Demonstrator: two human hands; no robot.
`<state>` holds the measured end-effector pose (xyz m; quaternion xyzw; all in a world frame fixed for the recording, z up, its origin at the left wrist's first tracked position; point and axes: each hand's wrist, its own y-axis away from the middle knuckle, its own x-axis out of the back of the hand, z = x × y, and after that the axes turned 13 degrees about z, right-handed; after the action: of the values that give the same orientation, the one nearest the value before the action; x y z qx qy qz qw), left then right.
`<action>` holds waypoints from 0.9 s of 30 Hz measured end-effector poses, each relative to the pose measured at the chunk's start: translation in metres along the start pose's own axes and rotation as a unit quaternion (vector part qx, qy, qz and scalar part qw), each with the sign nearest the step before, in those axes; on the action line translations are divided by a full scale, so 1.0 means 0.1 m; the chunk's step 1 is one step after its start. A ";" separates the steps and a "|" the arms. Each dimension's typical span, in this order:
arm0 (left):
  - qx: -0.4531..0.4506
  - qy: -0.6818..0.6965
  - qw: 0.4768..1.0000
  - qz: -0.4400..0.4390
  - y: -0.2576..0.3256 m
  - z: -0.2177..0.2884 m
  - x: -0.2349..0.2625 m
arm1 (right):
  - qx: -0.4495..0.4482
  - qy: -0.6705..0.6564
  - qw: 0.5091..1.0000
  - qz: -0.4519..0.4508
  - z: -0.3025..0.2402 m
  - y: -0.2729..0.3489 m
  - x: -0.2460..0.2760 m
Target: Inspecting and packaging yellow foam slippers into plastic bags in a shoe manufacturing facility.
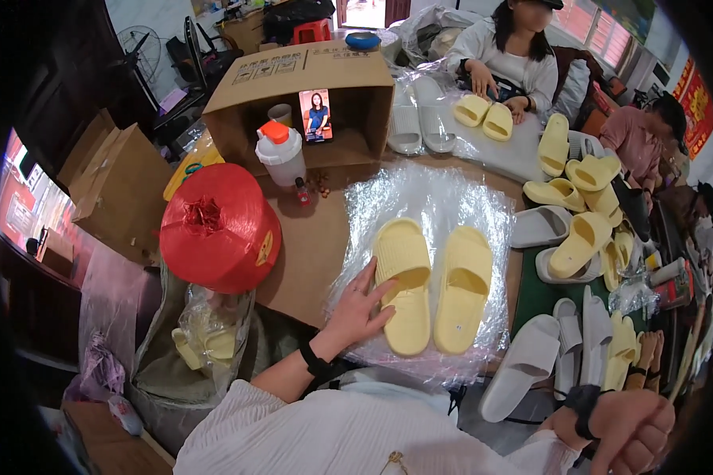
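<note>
Two yellow slippers lie side by side on a stack of clear plastic bags [459, 198] at the middle of the table, toes pointing away from me. My left hand [362, 307] rests at the outer edge of the left yellow slipper [408, 317], fingers spread, the fingertips touching its strap and side. The right yellow slipper [462, 297] lies untouched, with a small mark on its insole. Low at the right, my right hand [638, 431] hangs away from the table, its fingers curled in and nothing seen in them. The nearest thing to it is a grey slipper [521, 368].
A red roll of plastic twine [220, 229] stands left of the bags. Behind it are a white bottle [281, 154] and a phone [315, 116] in a cardboard box [293, 75]. Yellow and grey slippers crowd the right side. Across the table, a person [515, 55] handles yellow slippers [483, 115].
</note>
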<state>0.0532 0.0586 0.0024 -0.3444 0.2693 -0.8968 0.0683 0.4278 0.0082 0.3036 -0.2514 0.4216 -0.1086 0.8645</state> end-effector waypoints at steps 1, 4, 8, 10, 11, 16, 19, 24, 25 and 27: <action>-0.002 0.001 1.000 0.001 0.01 0.00 0.02 | -0.088 -0.244 0.966 0.009 -0.07 0.06 0.03; -0.004 0.004 1.000 0.007 0.01 -0.01 0.03 | -0.338 -0.157 0.924 0.088 0.09 0.25 0.11; -0.011 0.023 1.000 0.008 0.03 -0.01 0.00 | -0.700 -0.256 0.647 -0.162 0.29 0.53 -0.18; 0.016 0.019 1.000 -0.014 0.06 -0.05 0.03 | -0.739 -0.078 0.629 -0.229 -0.10 1.06 -0.69; 0.011 0.018 1.000 -0.010 0.06 -0.04 0.06 | -0.719 0.033 0.631 -0.290 -0.27 1.29 -0.98; -0.024 0.038 0.999 0.003 -0.01 -0.02 0.00 | -0.512 -0.046 0.704 -0.490 -0.58 2.19 -1.77; -0.032 0.059 0.998 0.004 -0.03 -0.06 0.03 | -0.377 -0.094 0.751 -0.535 -0.88 2.59 -2.34; -0.008 0.072 0.997 -0.007 -0.02 -0.11 0.03 | -0.348 -0.157 0.763 -0.521 -1.40 3.58 -2.94; -0.005 0.072 0.997 -0.009 -0.01 -0.12 0.04 | -0.340 -0.167 0.762 -0.526 -1.49 3.67 -3.03; -0.019 0.077 0.997 0.017 0.03 -0.15 0.02 | -0.328 -0.173 0.754 -0.543 -1.66 3.80 -3.16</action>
<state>0.0421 0.0625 -0.0074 -0.2707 0.2963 -0.9142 0.0560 0.0925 0.4005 0.2305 -0.7204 0.0671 -0.3691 0.5833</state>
